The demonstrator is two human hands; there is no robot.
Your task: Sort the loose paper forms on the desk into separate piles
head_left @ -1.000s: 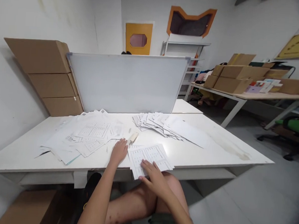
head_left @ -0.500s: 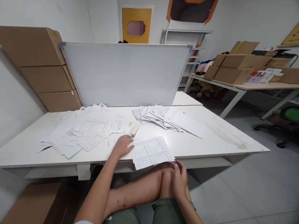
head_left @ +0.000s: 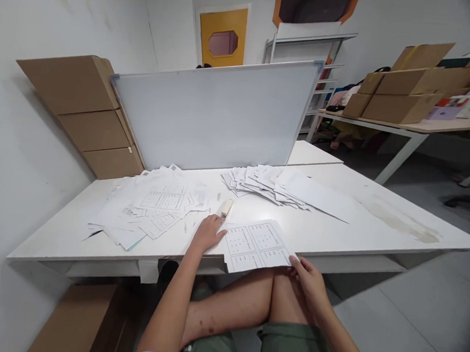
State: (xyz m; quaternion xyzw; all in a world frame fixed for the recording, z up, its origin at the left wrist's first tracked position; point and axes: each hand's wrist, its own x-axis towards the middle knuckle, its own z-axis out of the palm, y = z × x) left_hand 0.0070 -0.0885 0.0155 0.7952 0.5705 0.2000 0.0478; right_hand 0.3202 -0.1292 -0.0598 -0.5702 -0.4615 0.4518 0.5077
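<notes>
Printed sheets (head_left: 258, 245) with boxed grids lie at the table's front edge and jut out over my lap. My right hand (head_left: 307, 278) pinches their near right corner between thumb and fingers. At their left edge my left hand (head_left: 209, 234) rests on the table, thumb apart from the fingers and touching or very near the paper. Just beyond its fingertips lies a small cream-coloured block-like object (head_left: 227, 207); its exact kind is unclear, and I cannot tell whether the fingers touch it.
A loose heap of printed papers (head_left: 153, 205) spreads on the left of the white table (head_left: 359, 226). A fanned stack of papers (head_left: 274, 185) lies at the back right. Behind stands a whiteboard (head_left: 218, 116), with cardboard boxes (head_left: 91, 93) stacked on its left.
My right hand has come up from beside my knee and now grips the sheets' near right corner. My left hand stays beside the sheets. The whole view has shifted slightly.
</notes>
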